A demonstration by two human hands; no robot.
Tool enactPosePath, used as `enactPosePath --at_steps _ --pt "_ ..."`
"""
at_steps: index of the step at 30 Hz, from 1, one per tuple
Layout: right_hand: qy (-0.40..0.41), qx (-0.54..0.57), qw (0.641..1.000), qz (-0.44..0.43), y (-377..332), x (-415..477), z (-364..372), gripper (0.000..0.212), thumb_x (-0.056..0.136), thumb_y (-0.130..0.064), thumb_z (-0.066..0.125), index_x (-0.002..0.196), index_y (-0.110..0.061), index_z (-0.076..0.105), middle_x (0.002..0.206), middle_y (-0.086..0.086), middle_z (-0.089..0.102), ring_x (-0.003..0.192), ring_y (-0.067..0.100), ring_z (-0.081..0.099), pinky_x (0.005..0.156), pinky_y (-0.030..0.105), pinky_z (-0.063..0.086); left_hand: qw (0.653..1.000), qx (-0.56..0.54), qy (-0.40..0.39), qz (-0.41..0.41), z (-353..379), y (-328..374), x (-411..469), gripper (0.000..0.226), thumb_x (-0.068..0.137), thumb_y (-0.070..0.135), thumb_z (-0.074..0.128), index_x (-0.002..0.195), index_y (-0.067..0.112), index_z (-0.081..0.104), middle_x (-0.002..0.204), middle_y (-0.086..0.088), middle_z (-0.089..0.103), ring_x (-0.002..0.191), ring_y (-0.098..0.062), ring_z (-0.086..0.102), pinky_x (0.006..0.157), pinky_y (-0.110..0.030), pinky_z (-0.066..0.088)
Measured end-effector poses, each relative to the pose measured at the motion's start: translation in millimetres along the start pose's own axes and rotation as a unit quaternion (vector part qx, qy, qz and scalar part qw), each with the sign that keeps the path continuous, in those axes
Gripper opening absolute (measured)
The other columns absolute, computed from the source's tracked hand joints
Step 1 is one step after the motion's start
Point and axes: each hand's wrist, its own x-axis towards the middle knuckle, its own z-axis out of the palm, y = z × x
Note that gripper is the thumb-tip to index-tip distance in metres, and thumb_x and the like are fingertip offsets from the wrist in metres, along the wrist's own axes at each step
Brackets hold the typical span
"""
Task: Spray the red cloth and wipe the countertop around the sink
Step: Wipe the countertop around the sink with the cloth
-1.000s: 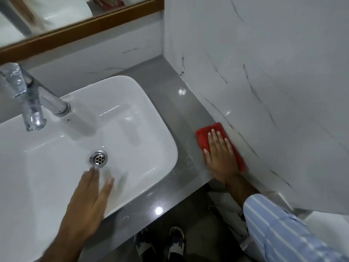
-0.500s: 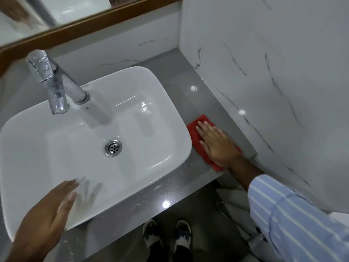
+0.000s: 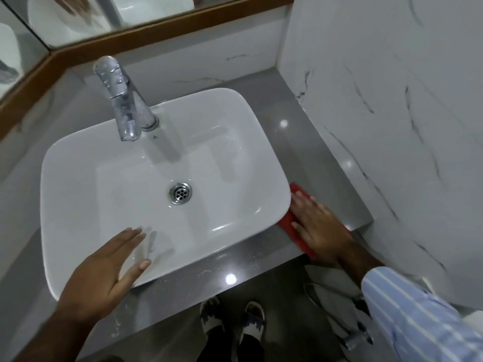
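The red cloth (image 3: pixel 290 223) lies flat on the grey countertop (image 3: pixel 308 152), at its front right corner, tight against the right wall of the white sink (image 3: pixel 243 142). My right hand (image 3: pixel 317 228) lies palm-down on the cloth with fingers spread, covering most of it. My left hand (image 3: pixel 104 275) hovers open over the sink's front left rim, fingers apart, holding nothing. No spray bottle is in view.
A chrome tap (image 3: pixel 122 100) stands at the sink's back edge, and a drain (image 3: pixel 179 193) sits in the basin. White marble wall (image 3: pixel 392 100) bounds the counter on the right. A wood-framed mirror (image 3: pixel 156 30) runs behind. My sandalled feet (image 3: pixel 232 325) show below the counter edge.
My right hand has slid the cloth from beside the right wall toward the sink and the counter's front edge. My left hand has shifted left along the sink's front rim.
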Motion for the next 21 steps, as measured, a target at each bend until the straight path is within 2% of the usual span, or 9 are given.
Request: enactPosePath --at_steps 4,5,6,9,11,13,16,18,21 --pt "0.07 0.033 0.974 0.212 -16.1 25.1 4.7 0.067 0.11 -0.049 0.013 0.166 -0.014 0.012 0.175 0.007 0.012 0.162 0.023 0.006 0.131 0.051 0.014 1.0 0.014 -0.003 -0.025 4.2 -1.3 0.4 0.089 0.09 0.084 0.016 0.152 0.031 0.049 0.16 0.01 0.046 0.15 -0.01 0.037 0.113 -0.034 0.034" --pt "0.08 0.03 0.969 0.232 -32.1 27.7 7.0 0.068 0.109 -0.049 0.009 0.166 -0.012 0.012 0.174 0.009 0.013 0.162 0.026 0.007 0.13 0.052 0.014 0.999 0.014 -0.002 -0.029 5.0 -1.3 1.1 0.089 0.09 0.084 0.015 0.153 0.031 0.048 0.161 0.009 0.046 0.15 -0.011 0.037 0.113 -0.034 0.033" --pt "0.085 0.03 0.971 0.222 -51.5 27.5 8.6 0.067 0.109 -0.047 0.009 0.165 -0.011 0.014 0.174 0.012 0.016 0.161 0.03 0.01 0.13 0.054 0.017 0.999 0.015 -0.001 -0.033 5.4 -1.3 1.8 0.09 0.089 0.085 0.014 0.154 0.031 0.046 0.161 0.009 0.045 0.151 -0.012 0.037 0.114 -0.034 0.032" --pt "0.068 0.002 0.995 0.077 -86.1 7.4 25.5 0.061 0.111 -0.04 0.022 0.163 -0.01 0.021 0.17 0.014 0.026 0.16 0.033 0.018 0.126 0.058 0.026 0.999 0.009 -0.01 -0.044 7.4 -2.8 2.9 0.094 0.087 0.087 0.011 0.157 0.032 0.04 0.165 0.009 0.038 0.154 -0.012 0.032 0.117 -0.034 0.029" --pt "0.042 -0.003 0.999 -0.005 -64.8 -3.7 23.2 0.064 0.111 -0.046 0.023 0.164 -0.011 0.017 0.172 0.011 0.019 0.161 0.028 0.014 0.125 0.057 0.027 0.999 0.002 -0.014 -0.048 7.9 -3.2 4.5 0.098 0.085 0.089 0.009 0.158 0.032 0.038 0.167 0.009 0.035 0.155 -0.012 0.029 0.118 -0.034 0.027" --pt "0.02 -0.007 1.0 -0.022 -25.6 -9.6 16.2 0.069 0.109 -0.053 0.024 0.166 -0.015 0.012 0.174 0.005 0.01 0.162 0.024 0.008 0.126 0.056 0.026 0.999 -0.005 -0.014 -0.049 7.0 -3.2 4.7 0.101 0.083 0.091 0.008 0.159 0.031 0.037 0.168 0.009 0.034 0.155 -0.012 0.028 0.118 -0.033 0.025" --pt "0.05 0.006 0.992 0.111 5.6 -10.1 8.8 0.074 0.107 -0.057 0.017 0.165 -0.011 0.015 0.173 0.009 0.012 0.161 0.027 0.012 0.128 0.056 0.022 0.999 -0.002 -0.007 -0.047 6.4 -1.0 5.7 0.101 0.083 0.09 0.008 0.159 0.03 0.038 0.167 0.008 0.035 0.155 -0.014 0.03 0.117 -0.032 0.024" --pt "0.098 0.026 0.973 0.209 -18.6 -7.7 14.7 0.074 0.108 -0.054 0.016 0.164 -0.006 0.017 0.172 0.014 0.017 0.16 0.032 0.017 0.127 0.057 0.022 0.999 0.011 -0.001 -0.045 6.7 -0.8 4.9 0.098 0.086 0.087 0.011 0.158 0.028 0.039 0.167 0.006 0.037 0.154 -0.016 0.032 0.116 -0.031 0.024" --pt "0.154 0.056 0.955 0.246 -91.9 -18.2 38.2 0.07 0.108 -0.041 0.035 0.164 -0.004 0.018 0.172 0.017 0.018 0.16 0.033 0.016 0.128 0.057 0.019 0.999 0.017 0.013 -0.043 3.8 2.6 3.3 0.099 0.087 0.086 0.01 0.157 0.024 0.043 0.164 0.002 0.042 0.153 -0.018 0.035 0.117 -0.034 0.028"
